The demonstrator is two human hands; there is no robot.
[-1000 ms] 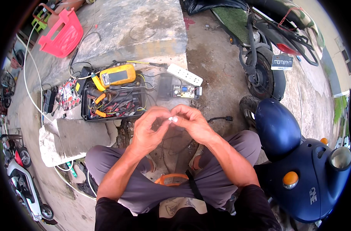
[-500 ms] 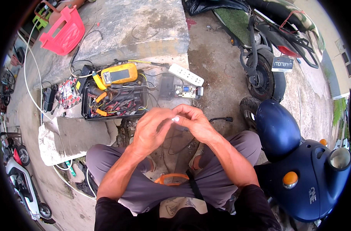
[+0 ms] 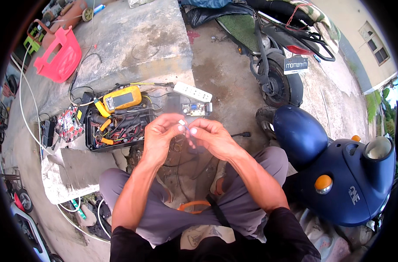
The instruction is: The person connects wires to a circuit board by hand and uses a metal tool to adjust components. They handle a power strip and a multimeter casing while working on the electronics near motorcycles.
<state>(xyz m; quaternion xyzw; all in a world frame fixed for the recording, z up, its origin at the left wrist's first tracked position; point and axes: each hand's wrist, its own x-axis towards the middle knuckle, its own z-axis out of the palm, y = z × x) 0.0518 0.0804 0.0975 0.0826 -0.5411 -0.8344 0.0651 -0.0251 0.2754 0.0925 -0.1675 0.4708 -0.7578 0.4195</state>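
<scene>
My left hand (image 3: 164, 134) has its thumb and fingers closed on a small white piece (image 3: 181, 122), perhaps a connector, near the centre of the view. My right hand (image 3: 210, 139) pinches thin wires (image 3: 188, 130) beside it, partly hidden by the fingers. Beyond my hands lies an open circuit board in a housing (image 3: 195, 109), next to a white power strip (image 3: 192, 91). A black toolbox (image 3: 90, 142) crammed with tools and leads stands left of them, with a yellow meter (image 3: 120, 101) on top.
A concrete step (image 3: 129, 39) holds a pink basket (image 3: 59, 61). A blue scooter (image 3: 338, 183) stands close on my right, another scooter (image 3: 277, 83) behind it. A loose concrete block (image 3: 67, 174) and white cables (image 3: 28, 113) lie to the left. An orange seat (image 3: 192, 205) is between my legs.
My hands have drawn slightly apart at the fingertips, showing the white piece and thin wires between them. The whole view has tilted and shifted, so the surroundings sit differently.
</scene>
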